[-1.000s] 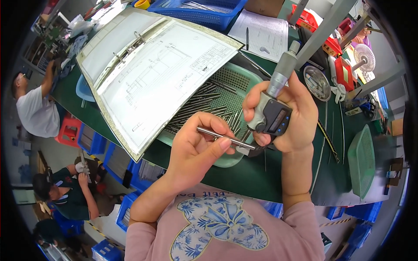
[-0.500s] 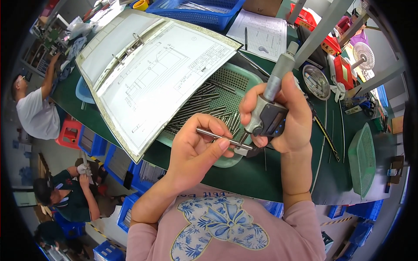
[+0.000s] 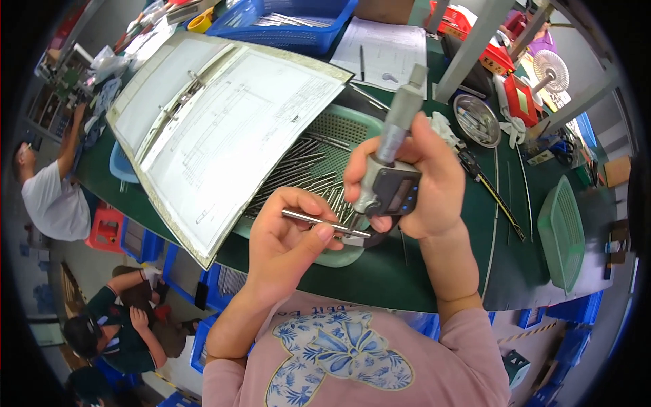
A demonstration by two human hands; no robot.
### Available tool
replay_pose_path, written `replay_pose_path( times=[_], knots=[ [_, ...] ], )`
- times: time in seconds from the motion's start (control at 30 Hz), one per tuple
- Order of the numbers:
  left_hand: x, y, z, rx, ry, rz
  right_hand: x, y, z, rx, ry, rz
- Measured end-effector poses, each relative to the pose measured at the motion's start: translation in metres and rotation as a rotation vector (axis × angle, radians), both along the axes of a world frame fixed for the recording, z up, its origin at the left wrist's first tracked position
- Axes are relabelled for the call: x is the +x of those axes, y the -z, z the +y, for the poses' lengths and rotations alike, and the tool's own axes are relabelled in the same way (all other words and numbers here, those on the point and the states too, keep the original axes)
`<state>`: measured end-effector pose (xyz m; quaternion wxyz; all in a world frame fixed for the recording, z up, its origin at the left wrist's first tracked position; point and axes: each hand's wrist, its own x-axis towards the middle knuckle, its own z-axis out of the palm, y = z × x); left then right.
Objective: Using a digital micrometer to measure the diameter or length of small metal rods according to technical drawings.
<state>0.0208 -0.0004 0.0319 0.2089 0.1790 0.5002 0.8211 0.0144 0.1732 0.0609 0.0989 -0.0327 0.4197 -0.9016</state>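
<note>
From the head camera, your hands sit a little higher and more to the middle of the view than a moment ago, and the micrometer's barrel now leans less steeply to the right. The grip on both things has stayed the same.

Your left hand [image 3: 288, 237] pinches a thin metal pin [image 3: 325, 223] between thumb and fingertips, fingers curled closed around it. The pin lies nearly level, its long axis running from left to right and dipping slightly at the right end, which reaches into the frame of the digital micrometer [image 3: 388, 182]. Your right hand [image 3: 424, 180] is wrapped closed around that micrometer's grey body, thumb on the near side. Its barrel points up and a little to the right, away from you, the knurled end topmost.

Both things are held in the air just above the near edge of the green tray [image 3: 352, 132], which holds many more pins laid side by side. An open binder [image 3: 224, 129] of drawings overlaps the tray's left side on the green table [image 3: 407, 278]. A second green tray [image 3: 561, 234] lies well apart to your right, with a round metal dish [image 3: 477, 120] beyond.
</note>
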Motion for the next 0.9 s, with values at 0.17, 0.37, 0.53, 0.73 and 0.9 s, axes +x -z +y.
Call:
replay_pose_path(
  times=[0.17,0.37,0.53,0.73,0.9],
  knots=[
    [-0.001,0.007,-0.001,0.053,-0.006,-0.106,0.001,0.000,0.000,0.011,0.006,0.029],
    [0.005,0.012,0.006,0.086,-0.091,-0.200,0.000,-0.001,-0.002,-0.019,0.047,-0.001],
    [0.004,0.011,0.005,0.064,-0.040,-0.134,0.001,0.001,0.000,0.002,0.017,0.005],
    [0.003,0.011,0.001,0.065,-0.026,-0.098,0.001,-0.005,-0.006,0.044,0.076,-0.051],
    [0.002,0.012,-0.001,0.089,0.004,-0.056,0.000,-0.001,-0.001,0.031,-0.033,0.015]
  ],
)
